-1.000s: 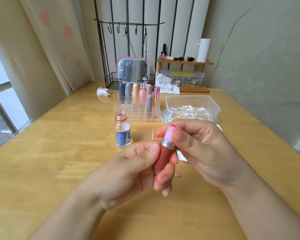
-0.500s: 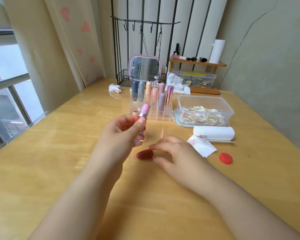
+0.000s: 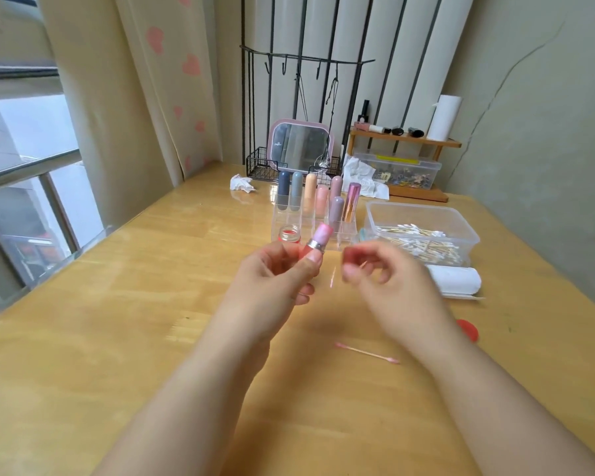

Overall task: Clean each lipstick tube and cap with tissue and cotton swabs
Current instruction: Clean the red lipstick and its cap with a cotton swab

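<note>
My left hand grips an open lipstick tube upright: pink stick, silver collar, red base mostly hidden by my fingers. My right hand is raised just right of it, and its fingertips pinch a blurred red lipstick cap, a short gap from the tube. A used pink-tipped cotton swab lies on the table below my hands. A white tissue roll lies partly behind my right hand.
A clear organizer holds several capped lipsticks behind my hands. An open small bottle stands before it. A plastic box of cotton swabs sits right, a red bottle cap near my right wrist. A mirror and crumpled tissue are at the back.
My right hand went down to the red cap lying on the table, picked it up and raised it beside the tube. My left hand lifted the open tube slightly.
</note>
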`<state>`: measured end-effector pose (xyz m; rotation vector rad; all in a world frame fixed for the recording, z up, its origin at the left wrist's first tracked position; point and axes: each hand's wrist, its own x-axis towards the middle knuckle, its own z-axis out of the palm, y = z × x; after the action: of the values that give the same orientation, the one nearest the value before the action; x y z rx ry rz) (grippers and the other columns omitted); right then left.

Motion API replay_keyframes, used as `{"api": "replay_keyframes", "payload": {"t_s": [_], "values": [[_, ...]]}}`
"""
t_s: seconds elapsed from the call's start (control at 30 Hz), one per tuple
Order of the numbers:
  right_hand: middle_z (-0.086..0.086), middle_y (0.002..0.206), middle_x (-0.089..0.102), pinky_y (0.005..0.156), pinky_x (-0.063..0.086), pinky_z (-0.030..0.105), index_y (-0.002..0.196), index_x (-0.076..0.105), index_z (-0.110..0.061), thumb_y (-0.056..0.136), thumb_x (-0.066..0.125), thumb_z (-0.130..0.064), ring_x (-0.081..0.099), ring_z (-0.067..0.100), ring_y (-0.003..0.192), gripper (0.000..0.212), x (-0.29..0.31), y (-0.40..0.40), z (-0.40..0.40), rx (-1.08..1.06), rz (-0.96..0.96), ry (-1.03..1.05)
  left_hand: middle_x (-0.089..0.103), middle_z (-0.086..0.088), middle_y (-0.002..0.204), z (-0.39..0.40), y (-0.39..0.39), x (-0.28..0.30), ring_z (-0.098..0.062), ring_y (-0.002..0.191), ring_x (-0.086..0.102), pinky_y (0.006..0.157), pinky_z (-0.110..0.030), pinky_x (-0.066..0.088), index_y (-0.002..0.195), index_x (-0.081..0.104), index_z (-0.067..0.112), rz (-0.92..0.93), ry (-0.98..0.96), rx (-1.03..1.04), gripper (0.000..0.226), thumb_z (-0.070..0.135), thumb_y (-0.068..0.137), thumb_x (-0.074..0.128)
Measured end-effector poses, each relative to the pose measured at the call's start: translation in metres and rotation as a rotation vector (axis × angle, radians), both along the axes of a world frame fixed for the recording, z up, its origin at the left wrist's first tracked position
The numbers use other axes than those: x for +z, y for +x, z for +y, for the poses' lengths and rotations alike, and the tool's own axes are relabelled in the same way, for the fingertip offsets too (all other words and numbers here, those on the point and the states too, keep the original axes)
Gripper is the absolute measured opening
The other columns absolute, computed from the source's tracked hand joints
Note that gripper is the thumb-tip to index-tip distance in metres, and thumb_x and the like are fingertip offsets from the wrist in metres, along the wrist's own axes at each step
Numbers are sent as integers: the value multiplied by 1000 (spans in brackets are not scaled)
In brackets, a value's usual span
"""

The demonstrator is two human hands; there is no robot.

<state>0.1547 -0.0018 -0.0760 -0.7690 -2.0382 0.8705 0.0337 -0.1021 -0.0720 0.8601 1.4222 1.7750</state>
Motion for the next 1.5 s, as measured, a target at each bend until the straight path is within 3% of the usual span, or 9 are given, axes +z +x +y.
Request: {"api": "replay_keyframes", "payload": {"t_s": [0.1,0.2,0.4,0.7,0.87,1.0,1.2,1.3,1.5], "values": [[-1,78,72,63,47,15,91,61,-11,88,61,-5,64,9,69,7,22,24,5,130,433,-322,60,2,72,0,6,-2,-11,59,52,73,-29,47,85,67,15,43,3,-53,5,19,84,70],[-3,78,73,69,48,16,96,59,-14,87,59,-8,66,8,77,11,30,33,4,205,509,-405,61,5,69,-1,12,-2,-12,60,52,78,-31,48,81,66,15,79,7,-103,4,18,83,68],[-2,74,72,68,49,15,95,60,-14,86,61,-2,67,7,73,15,31,31,-3,268,414,-370,57,2,71,-2,16,-3,-9,55,40,52,-14,34,82,69,18,192,-25,-146,18,33,73,70],[-5,77,72,72,53,20,88,62,-18,80,68,-8,68,11,79,14,23,27,-5,272,268,-232,58,-6,68,-3,18,-3,-13,49,36,45,-18,30,81,69,12,234,24,-98,29,38,69,64],[-3,72,72,65,46,12,99,57,-15,87,62,-7,65,3,66,16,18,23,-9,274,251,-263,58,-9,68,0,19,-5,-9,43,43,43,-15,35,82,67,6,247,19,-55,12,17,84,65],[-5,79,69,66,46,14,101,52,-24,88,62,-4,63,3,68,25,16,18,-12,260,196,-248,61,1,60,1,20,-4,-9,48,53,51,-17,43,88,69,10,284,-46,-36,11,20,85,65],[-3,84,68,79,51,33,98,53,-36,87,65,-10,64,14,78,30,28,17,9,61,102,-176,68,8,92,1,12,18,-9,84,61,66,-21,45,105,61,24,597,-126,282,17,31,90,57],[-3,90,69,82,51,28,102,59,-29,85,69,-14,63,11,79,25,40,11,36,-3,-14,-97,67,4,92,6,7,42,-13,86,62,68,-27,45,107,60,22,732,-173,274,19,32,92,52],[-6,77,64,60,44,10,94,60,-19,86,67,-14,56,-3,59,11,80,-14,89,-110,-68,93,61,6,86,39,-30,73,-15,78,56,66,-26,38,99,62,16,1104,-249,236,17,28,93,52]]}}
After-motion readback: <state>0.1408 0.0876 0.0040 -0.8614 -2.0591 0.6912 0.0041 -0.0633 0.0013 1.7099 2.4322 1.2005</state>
